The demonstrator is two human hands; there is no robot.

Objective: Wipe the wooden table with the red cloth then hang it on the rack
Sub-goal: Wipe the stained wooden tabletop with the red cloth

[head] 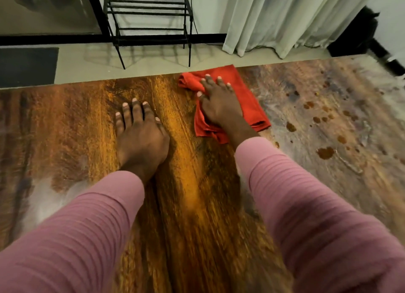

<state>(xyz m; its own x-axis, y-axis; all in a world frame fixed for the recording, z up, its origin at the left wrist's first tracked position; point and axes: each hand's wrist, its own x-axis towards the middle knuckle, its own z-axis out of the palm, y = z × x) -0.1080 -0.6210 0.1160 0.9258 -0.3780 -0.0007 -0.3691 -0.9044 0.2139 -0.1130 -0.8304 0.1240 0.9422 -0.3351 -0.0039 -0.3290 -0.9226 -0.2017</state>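
The red cloth (245, 95) lies crumpled near the far edge of the wooden table (192, 183). My right hand (219, 104) presses flat on the cloth with fingers spread and straight. My left hand (140, 134) rests flat on the bare wood to the left of the cloth, fingers straight. A black metal rack (149, 14) with horizontal bars stands on the floor beyond the table, against the wall. The right part of the table is dull and smeared, with several brown spots (325, 152).
A pale curtain (285, 18) hangs at the back right. A dark mat (26, 65) lies on the floor at the left. A black object (359, 34) stands in the right corner. A cable runs along the floor under the curtain.
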